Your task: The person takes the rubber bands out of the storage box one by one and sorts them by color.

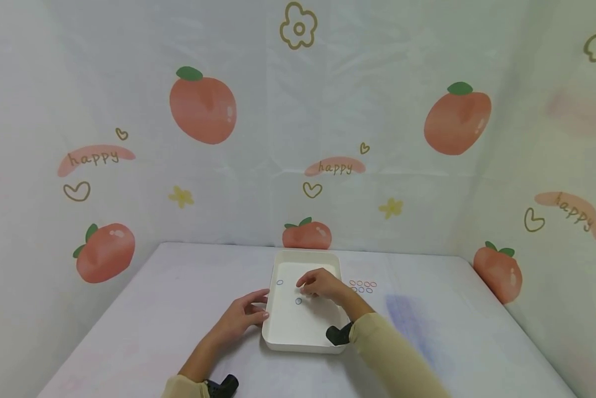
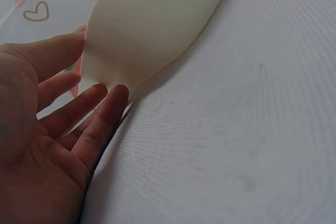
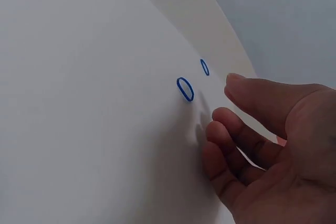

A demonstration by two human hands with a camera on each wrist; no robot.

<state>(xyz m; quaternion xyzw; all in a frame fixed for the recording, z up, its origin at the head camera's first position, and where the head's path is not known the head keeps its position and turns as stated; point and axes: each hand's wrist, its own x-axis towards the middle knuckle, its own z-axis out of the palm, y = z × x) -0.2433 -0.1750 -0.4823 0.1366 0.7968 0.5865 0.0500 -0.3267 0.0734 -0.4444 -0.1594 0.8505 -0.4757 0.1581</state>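
A white rectangular tray (image 1: 305,334) stands on the table. Inside it lie two small thin blue rings: one (image 1: 280,282) near the left wall and another (image 1: 298,301) close to the middle. My left hand (image 1: 240,318) touches the tray's left side with its fingers, and the left wrist view shows fingertips (image 2: 119,95) against the outer wall. Over the tray floor hovers my right hand (image 1: 323,284), fingers loosely bent. In the right wrist view its thumb and fingers stand apart with nothing seen between them, beside the nearer blue ring (image 3: 185,89).
Right of the tray, a row of red rings (image 1: 360,283) lies on the white cloth-covered table (image 1: 198,276), with several blue rings (image 1: 369,290) in front. A blue stain (image 1: 407,320) marks the cloth further right. A patterned curtain (image 1: 258,110) hangs behind.
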